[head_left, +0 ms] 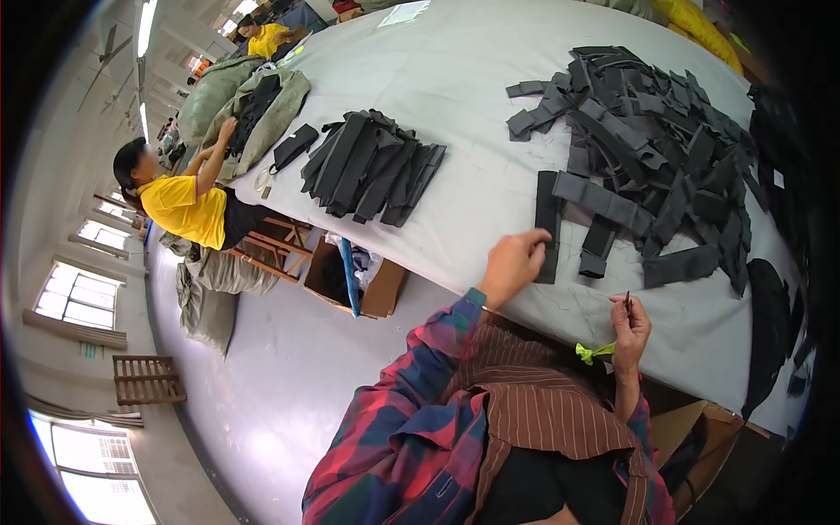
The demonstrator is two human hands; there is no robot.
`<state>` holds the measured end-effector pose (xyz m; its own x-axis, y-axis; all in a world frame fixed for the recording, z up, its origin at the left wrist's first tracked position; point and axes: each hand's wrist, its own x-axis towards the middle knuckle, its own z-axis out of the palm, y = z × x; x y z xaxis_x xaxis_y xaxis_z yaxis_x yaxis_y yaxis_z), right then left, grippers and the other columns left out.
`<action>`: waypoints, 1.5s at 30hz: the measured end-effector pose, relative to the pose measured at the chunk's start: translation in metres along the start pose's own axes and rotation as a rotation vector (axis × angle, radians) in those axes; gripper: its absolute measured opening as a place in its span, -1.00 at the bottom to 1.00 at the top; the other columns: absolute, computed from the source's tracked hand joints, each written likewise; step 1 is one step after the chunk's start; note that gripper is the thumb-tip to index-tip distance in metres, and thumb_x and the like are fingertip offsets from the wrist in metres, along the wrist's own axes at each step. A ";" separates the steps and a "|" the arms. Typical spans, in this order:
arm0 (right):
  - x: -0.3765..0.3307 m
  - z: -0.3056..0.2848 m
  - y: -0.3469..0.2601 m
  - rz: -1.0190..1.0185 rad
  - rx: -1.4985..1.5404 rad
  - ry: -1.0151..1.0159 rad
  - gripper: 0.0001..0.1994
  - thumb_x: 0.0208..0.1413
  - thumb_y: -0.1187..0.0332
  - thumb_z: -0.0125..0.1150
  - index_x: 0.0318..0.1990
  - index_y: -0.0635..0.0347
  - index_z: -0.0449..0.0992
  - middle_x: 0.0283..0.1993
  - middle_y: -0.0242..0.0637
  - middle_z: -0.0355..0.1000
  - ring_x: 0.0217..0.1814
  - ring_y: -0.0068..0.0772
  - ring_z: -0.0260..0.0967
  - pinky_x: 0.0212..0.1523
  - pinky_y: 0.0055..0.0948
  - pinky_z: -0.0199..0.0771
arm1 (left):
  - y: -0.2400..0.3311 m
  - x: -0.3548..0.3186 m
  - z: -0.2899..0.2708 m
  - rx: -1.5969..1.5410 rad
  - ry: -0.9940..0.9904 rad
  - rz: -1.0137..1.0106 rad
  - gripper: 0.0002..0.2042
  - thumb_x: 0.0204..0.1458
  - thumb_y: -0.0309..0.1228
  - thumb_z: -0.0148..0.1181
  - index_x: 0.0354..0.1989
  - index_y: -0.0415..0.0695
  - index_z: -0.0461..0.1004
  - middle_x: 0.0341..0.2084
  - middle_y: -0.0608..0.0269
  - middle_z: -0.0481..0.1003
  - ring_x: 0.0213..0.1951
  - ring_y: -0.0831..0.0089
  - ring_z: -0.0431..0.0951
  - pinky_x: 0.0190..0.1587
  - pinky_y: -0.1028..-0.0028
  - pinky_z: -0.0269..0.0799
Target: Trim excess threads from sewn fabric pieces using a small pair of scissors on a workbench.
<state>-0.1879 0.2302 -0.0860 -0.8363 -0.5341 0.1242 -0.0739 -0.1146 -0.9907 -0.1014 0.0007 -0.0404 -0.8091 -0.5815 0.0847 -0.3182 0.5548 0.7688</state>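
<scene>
My left hand (514, 268) is at the near edge of the table, fingers curled together at the left edge of a flat black fabric strip (547, 201). My right hand (631, 332) is closed around a small tool with a thin dark tip (627, 301); most of it is hidden in the fingers. A bright yellow-green cloth tie (593, 353) sticks out beside that hand. Beyond both hands, a large loose heap of dark grey fabric strips (630, 131) covers the right part of the table. One grey strip (604, 202) reaches toward the black one.
A neater pile of dark strips (372, 166) lies left on the white-covered table (472, 96). An open cardboard box (382, 289) stands below the table edge. A person in yellow (188, 206) handles dark cloth at a sack (278, 109); another person (262, 39) is farther back.
</scene>
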 end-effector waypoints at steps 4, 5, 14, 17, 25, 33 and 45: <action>-0.001 0.003 -0.005 0.042 -0.007 0.001 -0.88 0.22 0.38 0.10 -0.26 0.25 0.49 -0.50 -0.66 0.12 -0.46 -0.80 -0.08 -0.47 -0.71 -0.12 | -0.004 0.026 -0.001 0.176 0.169 -0.003 -0.56 -0.04 -0.27 0.21 0.05 -0.11 0.38 -0.26 0.02 0.44 -0.23 0.04 0.49 -0.26 0.18 0.43; -0.002 0.004 -0.005 0.042 -0.011 -0.007 -0.88 0.22 0.38 0.10 -0.26 0.25 0.49 -0.50 -0.66 0.12 -0.46 -0.80 -0.08 -0.47 -0.71 -0.12 | -0.007 0.029 0.007 0.283 0.300 0.044 -0.43 -0.07 -0.23 0.25 0.14 -0.16 0.28 -0.12 -0.02 0.37 -0.14 0.02 0.45 -0.22 0.15 0.42; -0.009 0.003 -0.006 0.059 -0.108 -0.018 -0.89 0.20 0.42 0.11 -0.27 0.26 0.49 -0.48 -0.64 0.17 -0.44 -0.78 -0.03 -0.44 -0.70 -0.06 | 0.003 0.032 0.029 0.264 0.038 -0.114 -0.17 -0.22 -0.35 0.31 0.28 -0.25 0.04 -0.07 -0.07 0.29 -0.08 -0.02 0.39 -0.12 0.17 0.40; -0.011 0.001 -0.004 0.019 -0.143 0.002 -0.91 0.18 0.44 0.12 -0.27 0.28 0.49 -0.47 -0.62 0.22 -0.44 -0.77 0.01 -0.44 -0.71 -0.01 | -0.004 0.034 0.027 0.008 0.099 -0.127 -0.12 -0.25 -0.48 0.25 0.33 -0.26 -0.07 0.05 -0.17 0.27 0.02 -0.07 0.36 -0.03 0.21 0.39; 0.006 0.007 -0.020 0.019 -0.273 -0.122 -0.84 0.07 0.47 0.20 -0.20 0.31 0.49 -0.43 -0.43 0.39 -0.36 -0.70 0.25 -0.29 -0.62 0.32 | 0.000 0.012 -0.013 -1.218 0.048 -0.172 -0.43 -0.04 -0.63 0.05 0.22 -0.34 0.10 -0.48 0.16 0.49 -0.41 0.35 0.52 -0.24 0.35 0.47; 0.001 0.022 -0.035 0.035 -0.209 -0.284 -0.71 0.09 0.32 0.22 -0.03 0.14 0.51 -0.17 -0.42 0.47 -0.19 -0.57 0.29 -0.09 -0.57 0.29 | -0.035 -0.010 -0.025 -1.549 -0.114 -0.269 -0.48 0.24 -0.01 -0.24 0.12 -0.25 0.20 -0.26 0.11 0.33 -0.22 0.16 0.35 -0.13 0.19 0.37; 0.025 0.064 -0.042 -0.396 -0.671 -0.184 -0.81 -0.06 0.31 0.32 -0.25 0.06 0.57 -0.35 -0.43 0.51 -0.42 -0.38 0.36 -0.34 -0.46 0.35 | -0.020 -0.018 -0.028 -1.460 -0.042 -0.235 -0.48 0.21 -0.01 -0.14 0.09 -0.24 0.21 -0.30 0.12 0.33 -0.24 0.21 0.34 -0.12 0.23 0.34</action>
<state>-0.1711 0.1679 -0.0379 -0.5810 -0.6952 0.4232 -0.7063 0.1723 -0.6866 -0.0661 -0.0167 -0.0394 -0.8319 -0.5401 -0.1271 0.3061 -0.6379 0.7066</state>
